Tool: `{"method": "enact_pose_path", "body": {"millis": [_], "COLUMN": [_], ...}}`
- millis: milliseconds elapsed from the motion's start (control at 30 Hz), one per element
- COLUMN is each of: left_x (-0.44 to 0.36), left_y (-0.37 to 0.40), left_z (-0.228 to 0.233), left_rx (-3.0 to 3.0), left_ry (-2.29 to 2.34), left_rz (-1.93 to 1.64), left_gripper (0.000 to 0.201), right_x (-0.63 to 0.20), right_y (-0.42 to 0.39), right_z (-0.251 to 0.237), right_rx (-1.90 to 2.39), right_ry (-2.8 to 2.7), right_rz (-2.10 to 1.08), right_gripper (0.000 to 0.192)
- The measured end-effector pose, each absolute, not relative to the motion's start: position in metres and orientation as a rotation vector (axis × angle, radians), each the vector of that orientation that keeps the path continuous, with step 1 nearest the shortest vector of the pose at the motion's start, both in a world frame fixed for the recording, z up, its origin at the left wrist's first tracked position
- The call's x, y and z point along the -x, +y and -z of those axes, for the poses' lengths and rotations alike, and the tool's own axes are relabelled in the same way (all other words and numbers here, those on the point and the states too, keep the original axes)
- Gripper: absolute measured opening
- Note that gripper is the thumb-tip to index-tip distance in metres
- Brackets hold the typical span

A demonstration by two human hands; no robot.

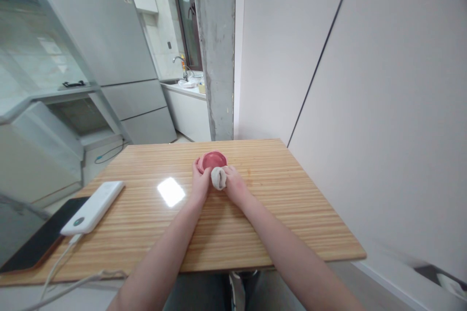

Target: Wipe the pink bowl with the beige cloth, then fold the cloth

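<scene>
A small pink bowl (pixel 214 158) is tilted up near the far side of the wooden table, its inside facing me. My left hand (pixel 201 176) grips its left side, with the thumb at the near rim. My right hand (pixel 234 182) is closed on a bunched, light grey cloth (pixel 218 178), which is at the bowl's near right edge. The cloth hides part of the bowl, and the fingertips of my right hand are mostly out of sight.
On the left of the wooden table (pixel 292 214) lie a white power bank (pixel 95 206) with a cable (pixel 54 272) plugged in and a flat black pad (pixel 40 238). A fridge (pixel 91 24), a concrete pillar (pixel 218 48) and a white panelled wall (pixel 350 107) stand beyond.
</scene>
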State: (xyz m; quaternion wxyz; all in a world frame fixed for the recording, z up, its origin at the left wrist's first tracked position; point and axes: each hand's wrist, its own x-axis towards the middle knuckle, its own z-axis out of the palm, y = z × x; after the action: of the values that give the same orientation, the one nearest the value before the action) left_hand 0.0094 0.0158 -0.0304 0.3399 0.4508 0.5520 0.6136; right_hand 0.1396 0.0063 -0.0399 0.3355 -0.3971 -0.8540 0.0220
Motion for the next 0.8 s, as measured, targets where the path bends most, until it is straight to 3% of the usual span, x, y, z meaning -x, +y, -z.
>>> {"method": "enact_pose_path", "body": {"millis": [200,333,533,800], "left_x": [0.012,-0.008,-0.016,0.008], "left_y": [0.01,0.009,0.012,0.013], "left_z": [0.006,0.017,0.026,0.004], "left_rx": [-1.629,-1.401,-1.263,-1.317], "left_ry": [1.568,1.454,1.52,1.416], "left_rz": [-1.498,-1.595,-1.494,-1.545], "left_gripper": [0.061,0.076,0.062,0.066], "right_x": [-0.144,-0.146,-0.139,-0.148], "right_y": [0.008,0.007,0.008,0.007], "right_z": [0.038,0.037,0.046,0.035], "right_rx": [1.184,1.187,1.125,1.183], "right_ry": [-2.283,-2.225,-2.196,-2.258], "right_rz": [0.015,0.019,-0.068,0.061], "right_gripper": [0.023,0.021,0.012,0.02]}}
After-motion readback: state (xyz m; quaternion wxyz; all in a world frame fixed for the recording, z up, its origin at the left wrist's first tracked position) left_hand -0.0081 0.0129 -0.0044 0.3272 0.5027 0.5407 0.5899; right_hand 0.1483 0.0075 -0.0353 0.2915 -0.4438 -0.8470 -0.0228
